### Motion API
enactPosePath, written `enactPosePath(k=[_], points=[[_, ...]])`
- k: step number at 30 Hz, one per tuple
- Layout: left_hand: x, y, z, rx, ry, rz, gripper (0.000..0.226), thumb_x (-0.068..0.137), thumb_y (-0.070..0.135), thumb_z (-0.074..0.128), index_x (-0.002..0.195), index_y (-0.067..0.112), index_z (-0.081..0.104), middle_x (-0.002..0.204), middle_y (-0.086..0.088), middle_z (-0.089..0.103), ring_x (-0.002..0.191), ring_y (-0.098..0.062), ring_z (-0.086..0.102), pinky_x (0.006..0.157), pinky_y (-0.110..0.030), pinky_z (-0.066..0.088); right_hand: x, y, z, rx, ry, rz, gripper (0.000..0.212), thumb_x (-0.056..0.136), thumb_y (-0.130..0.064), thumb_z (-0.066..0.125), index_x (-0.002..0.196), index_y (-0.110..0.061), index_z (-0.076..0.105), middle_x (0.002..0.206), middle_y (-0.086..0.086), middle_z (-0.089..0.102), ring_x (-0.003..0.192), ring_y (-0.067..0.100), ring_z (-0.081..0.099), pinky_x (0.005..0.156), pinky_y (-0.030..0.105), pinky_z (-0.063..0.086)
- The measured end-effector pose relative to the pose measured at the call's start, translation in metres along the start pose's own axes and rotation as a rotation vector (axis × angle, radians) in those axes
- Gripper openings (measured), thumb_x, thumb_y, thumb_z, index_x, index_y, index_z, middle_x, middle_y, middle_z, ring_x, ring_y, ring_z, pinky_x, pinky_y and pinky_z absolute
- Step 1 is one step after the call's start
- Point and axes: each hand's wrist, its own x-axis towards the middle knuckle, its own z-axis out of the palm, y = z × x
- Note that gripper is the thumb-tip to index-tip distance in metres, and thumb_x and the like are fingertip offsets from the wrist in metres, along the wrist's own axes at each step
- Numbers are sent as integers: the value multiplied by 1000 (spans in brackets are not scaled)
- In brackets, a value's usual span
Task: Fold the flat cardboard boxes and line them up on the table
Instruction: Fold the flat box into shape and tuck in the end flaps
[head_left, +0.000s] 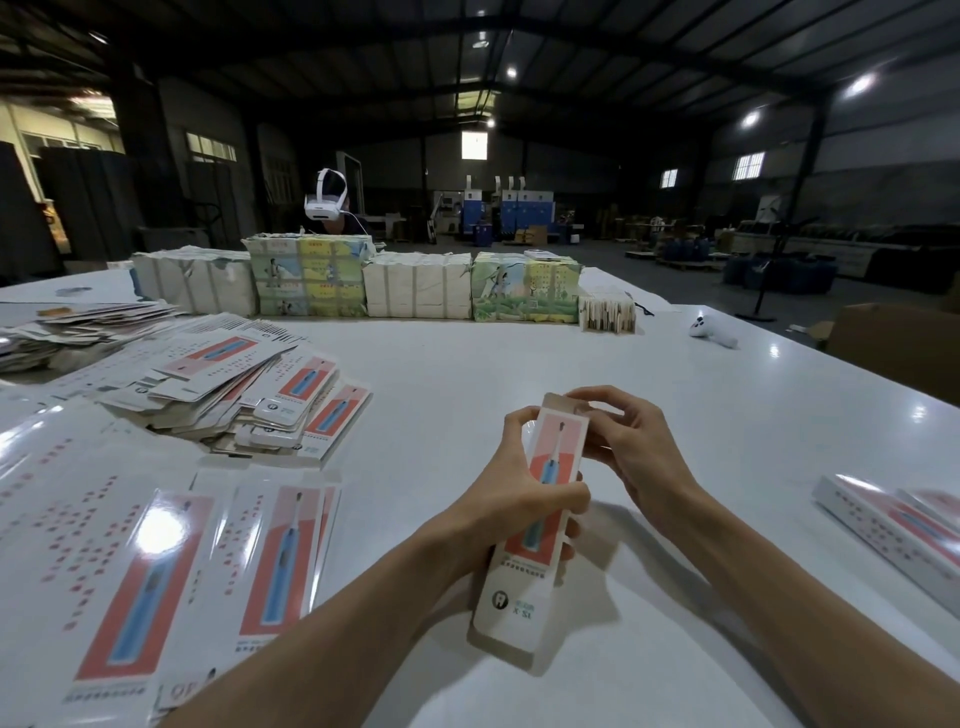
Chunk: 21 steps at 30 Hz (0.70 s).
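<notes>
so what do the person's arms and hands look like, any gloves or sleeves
No gloves: the left hand and right hand are both bare, with no rings showing. The left forearm and right forearm are bare too, with no sleeve, watch or band in view.

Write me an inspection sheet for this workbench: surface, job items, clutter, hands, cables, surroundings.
Surface: white glossy table, glare patches.
Job's things: held box above the table; flat boxes heaped at left; seemingly folded boxes lying at the right edge.
Clutter: wrapped bundles in a row at the far side; white controller lying apart.
Hands: left hand grips the held box's middle; right hand pinches at its top end.
Cables: nothing seen clearly.
Surroundings: dim warehouse; person in a white headset behind the bundles.
</notes>
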Motion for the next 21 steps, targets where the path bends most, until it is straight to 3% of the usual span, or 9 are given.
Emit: enactPosePath(k=[4,7,12,18,21], points=[[0,-1,-4,37,55,47,93,77,29,84,140,53,21,114,-4,59,76,-15,78,60,-24,60,-1,-9,5,130,-60,57,25,108,-18,55,113,-7,76,110,13,78,102,30,77,79,35,64],[0,-3,-5,99,59,71,93,76,35,84,137,59,19,114,4,57,81,-9,77,60,-21,60,-1,-11,8,161,-12,112,29,105,-30,62,111,-5,75,105,12,79,98,31,78,75,37,64],[0,-4,-2,116,60,88,92,77,35,83,138,56,18,113,3,56,84,-3,75,60,-19,59,1,-9,4,168,24,164,15,100,-14,69,109,-3,76,100,14,78,95,33,78,73,38,64],[-3,-1,1,124,67,87,95,74,36,82,139,56,17,115,5,55,82,-16,77,63,-22,61,3,-9,2,193,33,180,13,100,-11,68,104,-4,78,99,15,78,88,29,78,72,38,64],[-2,-2,2,99,68,97,96,73,35,82,138,56,16,116,3,54,81,-11,77,62,-22,60,4,-10,1,194,21,172,13,100,-10,67,100,-5,79,95,13,77,87,27,78,71,37,63]])
